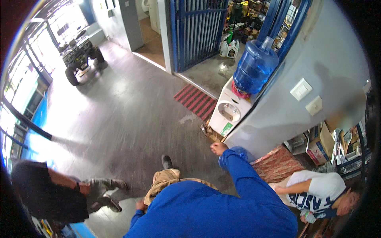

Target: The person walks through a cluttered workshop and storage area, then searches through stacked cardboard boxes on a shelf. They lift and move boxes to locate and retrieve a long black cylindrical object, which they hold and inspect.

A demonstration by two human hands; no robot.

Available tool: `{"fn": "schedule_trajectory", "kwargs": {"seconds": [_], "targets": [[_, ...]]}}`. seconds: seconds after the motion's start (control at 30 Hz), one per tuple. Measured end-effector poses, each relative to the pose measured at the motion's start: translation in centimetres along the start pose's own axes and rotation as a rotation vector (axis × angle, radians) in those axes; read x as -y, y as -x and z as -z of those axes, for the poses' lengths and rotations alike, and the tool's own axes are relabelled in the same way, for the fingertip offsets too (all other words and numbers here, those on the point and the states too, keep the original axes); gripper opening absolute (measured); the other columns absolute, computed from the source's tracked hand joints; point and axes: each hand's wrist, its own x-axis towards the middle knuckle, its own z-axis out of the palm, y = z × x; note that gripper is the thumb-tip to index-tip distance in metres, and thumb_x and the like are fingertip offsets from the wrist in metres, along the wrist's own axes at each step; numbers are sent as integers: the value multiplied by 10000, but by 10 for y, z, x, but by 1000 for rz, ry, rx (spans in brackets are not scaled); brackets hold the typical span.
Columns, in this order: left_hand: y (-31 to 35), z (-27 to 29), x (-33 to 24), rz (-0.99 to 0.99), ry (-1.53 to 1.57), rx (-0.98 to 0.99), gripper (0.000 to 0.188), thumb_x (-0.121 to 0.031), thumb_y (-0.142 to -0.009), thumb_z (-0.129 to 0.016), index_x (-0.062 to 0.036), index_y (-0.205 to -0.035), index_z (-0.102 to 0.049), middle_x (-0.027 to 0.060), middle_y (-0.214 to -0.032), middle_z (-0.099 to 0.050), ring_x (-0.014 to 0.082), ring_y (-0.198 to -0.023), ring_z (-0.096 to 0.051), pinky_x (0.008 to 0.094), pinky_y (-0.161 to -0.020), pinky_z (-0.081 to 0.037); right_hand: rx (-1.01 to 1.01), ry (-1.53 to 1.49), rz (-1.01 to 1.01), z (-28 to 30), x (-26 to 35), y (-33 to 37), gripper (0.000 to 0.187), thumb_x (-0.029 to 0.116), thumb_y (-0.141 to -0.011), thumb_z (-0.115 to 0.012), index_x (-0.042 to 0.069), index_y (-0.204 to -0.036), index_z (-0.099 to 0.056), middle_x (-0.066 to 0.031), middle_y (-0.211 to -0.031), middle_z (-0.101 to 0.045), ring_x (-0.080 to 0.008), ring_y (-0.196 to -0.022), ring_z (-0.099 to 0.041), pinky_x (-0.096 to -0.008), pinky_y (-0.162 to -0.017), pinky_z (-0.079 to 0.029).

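Note:
My right hand (pixel 218 148) is held out ahead with its fingers curled in, and I see nothing in it. It is nearest to a clear blue water jug (pixel 222 162) low by the wall, partly hidden behind my blue sleeve. Down beside my tan trousers hangs my left hand (pixel 141 204), small in view, its fingers too hidden to read. Beyond my right hand stands a white water dispenser (pixel 216 115) with a large blue water bottle (pixel 257 65) upside down on top.
A red and black striped mat (pixel 195 101) lies before a blue barred gate (pixel 200 33). A quad bike (pixel 81 57) is parked far left. One person in black (pixel 47 194) is at left; another in a white shirt (pixel 317 186) is at right, holding a bottle (pixel 308 216).

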Motion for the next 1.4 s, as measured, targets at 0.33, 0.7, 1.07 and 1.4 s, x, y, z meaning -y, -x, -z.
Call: {"fn": "schedule_trajectory", "kwargs": {"seconds": [0.33, 0.7, 1.07, 1.4], "targets": [[-306, 84, 84, 363, 173, 570, 333, -378, -991, -530, -113, -1136, -670, 101, -1081, -736, 276, -981, -698, 459, -710, -564, 349, 551, 46, -44, 115, -175, 257, 296, -984, -624, 88, -1132, -653, -14, -820, -682, -135, -695, -631, -302, -623, -506], [-910, 283, 151, 415, 1085, 43, 274, -279, -957, -697, -22, -1050, -690, 68, -796, -708, 160, -633, -650, 308, -546, -492, -216, -214, -477, 71, 38, -296, 306, 301, -957, -647, 73, -1155, -692, -127, -966, -731, -243, -769, -704, -397, -608, -565], [-1127, 251, 6, -202, -199, 583, 407, -418, -958, -498, -188, -1258, -650, 31, -1215, -713, 243, -1142, -658, 415, -906, -542, -39, 491, 112, 201, 87, -568, 206, 290, -917, -638, 134, -908, -772, -82, -938, -748, -317, -823, -715, -443, -734, -568], [-1313, 242, -52, -128, 36, 977, 278, -380, -930, -576, -207, -998, -783, 66, -1120, -759, 235, -1040, -724, 413, -812, -593, -581, -129, -234, 465, 291, -643, 253, 250, -992, -570, 58, -1052, -724, -81, -872, -732, -156, -702, -675, -318, -645, -554]]}}
